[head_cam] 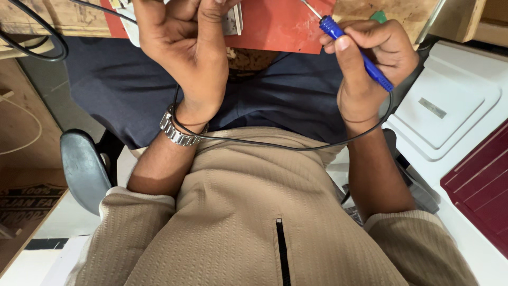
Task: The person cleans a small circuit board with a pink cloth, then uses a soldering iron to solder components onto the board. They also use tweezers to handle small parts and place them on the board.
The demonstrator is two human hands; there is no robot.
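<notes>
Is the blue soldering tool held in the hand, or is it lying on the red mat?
Held. The right hand wraps around the blue soldering tool, its metal tip pointing over the red mat. Whether the tip touches the mat cannot be told.

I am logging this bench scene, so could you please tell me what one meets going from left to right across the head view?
Grey chair armrest → metal wristwatch → left hand → right hand holding the blue-handled soldering iron → white moulded tray → maroon panel.
</notes>
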